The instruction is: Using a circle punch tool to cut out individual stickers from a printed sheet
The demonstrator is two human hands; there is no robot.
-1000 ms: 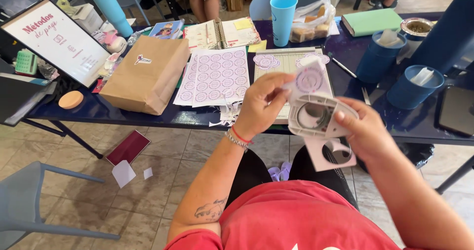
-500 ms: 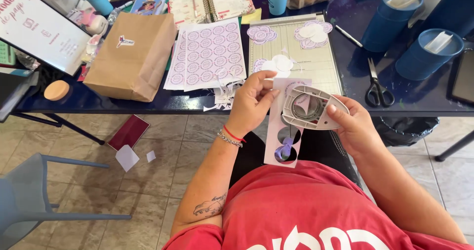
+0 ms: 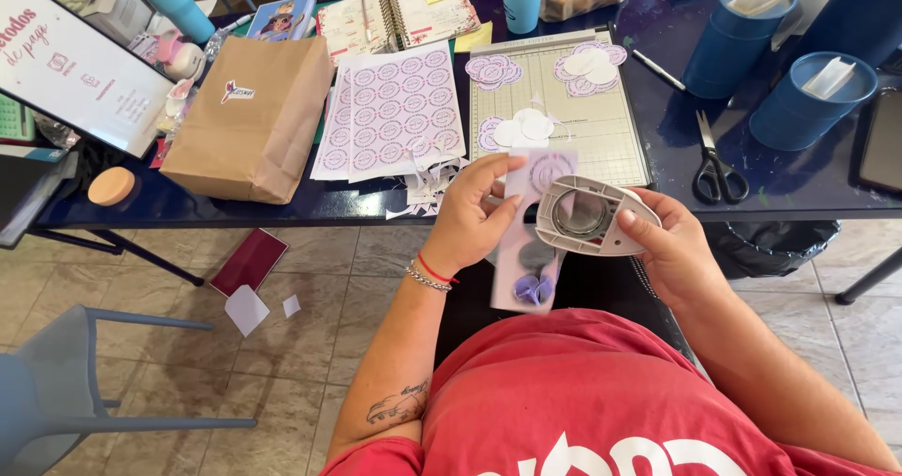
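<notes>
Holding grey-white circle paper punch (image 3: 594,217) over lap, just in front of table edge (image 3: 282,208); right hand (image 3: 669,250) wrapped round its rounded end, fingers clamped. Left hand (image 3: 474,215) pinching lilac printed paper strip (image 3: 528,250) fed through punch slot, thumb and fingers closed on it. Punch judged rigid, fairly light; strip thin, floppy, easily creased; best gripped beside slot. Cutting mat (image 3: 564,119), scissors (image 3: 716,171) near; open room only above lap

Dark blue table (image 3: 808,194) — bag (image 3: 252,119), scissors (image 3: 716,168)
</notes>
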